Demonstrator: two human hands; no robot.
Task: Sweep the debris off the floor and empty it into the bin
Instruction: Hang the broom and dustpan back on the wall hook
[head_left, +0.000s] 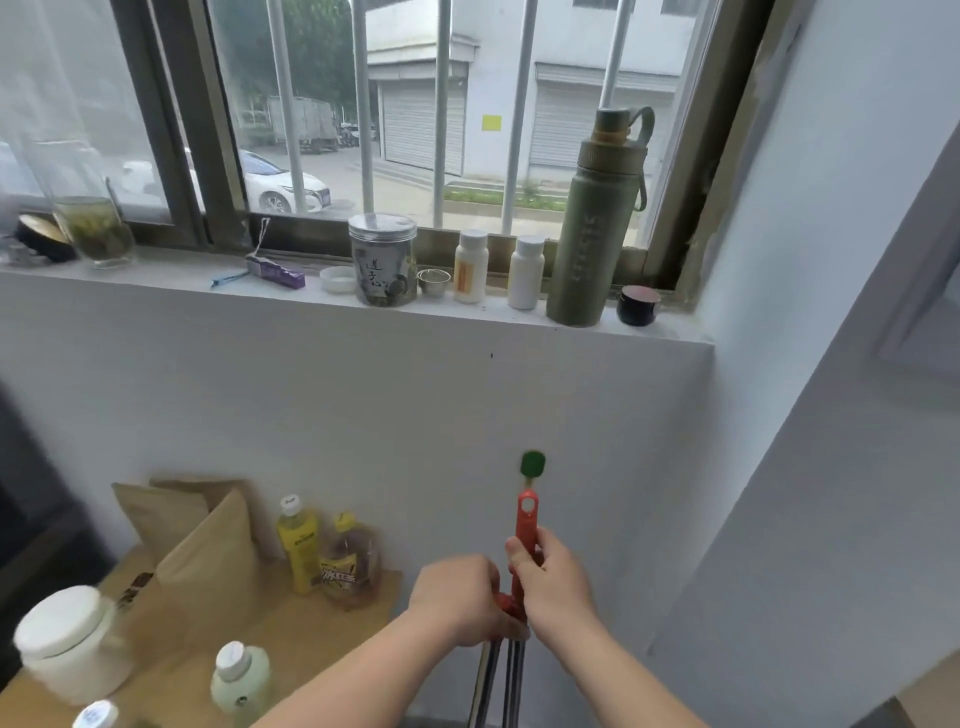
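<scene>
Two long metal-shafted tools with red handle tops stand upright against the white wall, low in the middle. My right hand (553, 582) is closed around the taller red handle (527, 519), whose hanging hole shows just above my thumb. My left hand (460, 597) grips the shorter red handle (505, 604) right beside it. The grey shafts (498, 680) run down out of view, so the heads of the tools are hidden. A green wall hook (532, 464) sits just above the taller handle. Floor, debris and bin are out of view.
A wooden table (291, 639) at lower left carries a brown paper bag (208, 545), drink bottles (298, 545) and a white jar (70, 644). The window sill (311, 306) holds a green flask (597, 218), jars and pill bottles. A white wall corner (779, 467) juts out on the right.
</scene>
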